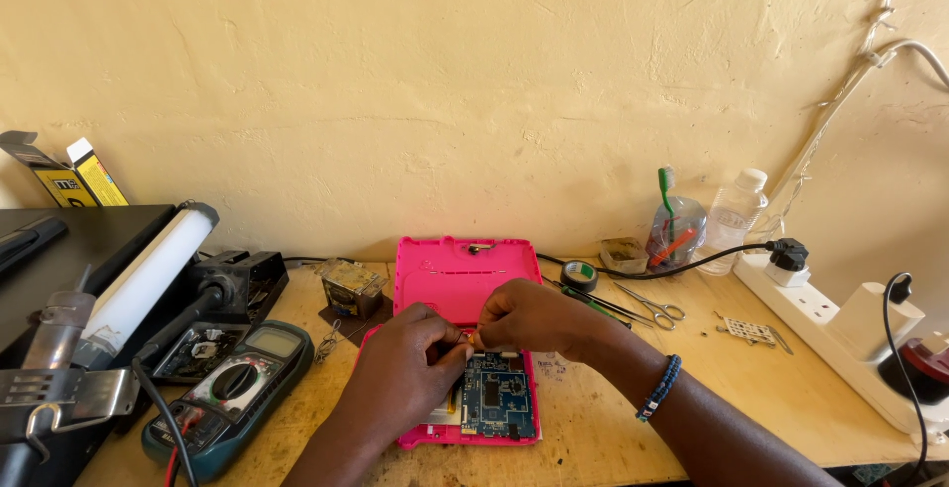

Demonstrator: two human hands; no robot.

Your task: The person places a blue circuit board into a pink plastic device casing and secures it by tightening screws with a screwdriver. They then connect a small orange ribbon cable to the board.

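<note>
The wooden bench point(593, 428) carried it all. A pink tablet shell point(455, 274) lay at centre, its blue circuit board point(497, 393) exposed at the near end. The left hand point(410, 363) sat curled over the board, and the right hand point(534, 317) met it, fingertips point(481, 337) pinched together on something tiny, too small to identify.

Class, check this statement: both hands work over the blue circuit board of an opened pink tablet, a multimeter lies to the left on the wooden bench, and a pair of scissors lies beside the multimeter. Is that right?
One detail is wrong. The head view shows the scissors on the right side of the bench, near the roll of tape, not beside the multimeter. The rest stands: the left hand and right hand work over the blue circuit board of the opened pink tablet.
</note>
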